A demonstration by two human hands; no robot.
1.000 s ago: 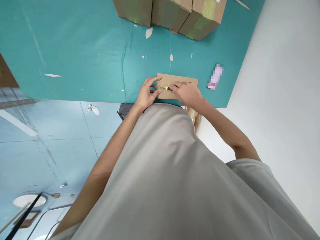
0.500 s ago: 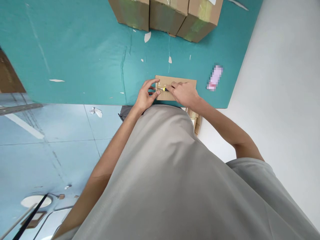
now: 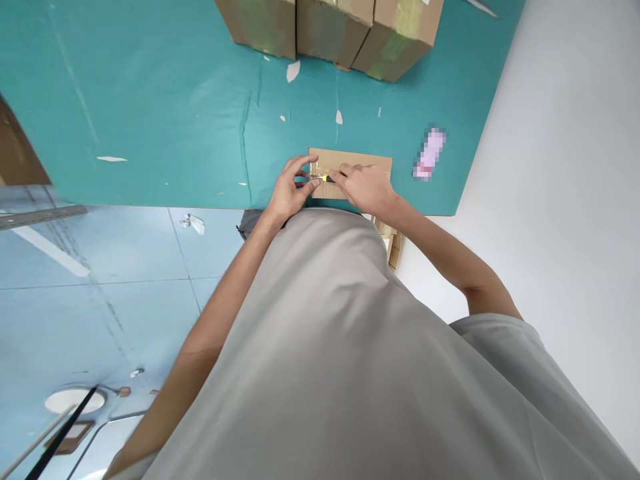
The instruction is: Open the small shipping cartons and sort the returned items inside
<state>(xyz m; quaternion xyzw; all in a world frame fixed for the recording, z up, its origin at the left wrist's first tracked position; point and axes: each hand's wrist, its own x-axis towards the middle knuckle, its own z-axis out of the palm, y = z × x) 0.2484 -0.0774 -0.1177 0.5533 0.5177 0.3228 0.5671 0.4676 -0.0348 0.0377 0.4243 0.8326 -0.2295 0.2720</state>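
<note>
A small brown cardboard box (image 3: 354,157) lies at the near edge of the teal table, with shiny clear tape (image 3: 315,167) near its left end. My left hand (image 3: 290,190) grips that end, its thumb and index finger resting apart on the top and its other fingers curled by the side. Over the middle of the box, my right hand (image 3: 367,187) is closed around a slim black-and-yellow utility knife (image 3: 325,178). The knife's thin metal tip points left at the tape, between the left thumb and index finger. Most of its handle is hidden by my right fingers.
Three taped cardboard boxes (image 3: 330,33) stand side by side at the far side of the teal table (image 3: 165,100). A blurred pink item (image 3: 430,153) lies to the right. Paper scraps (image 3: 293,71) dot the tabletop. A white wall (image 3: 565,167) borders the right side.
The view has shifted very slightly. Both hands, the knife and the box keep nearly the same places relative to each other.
</note>
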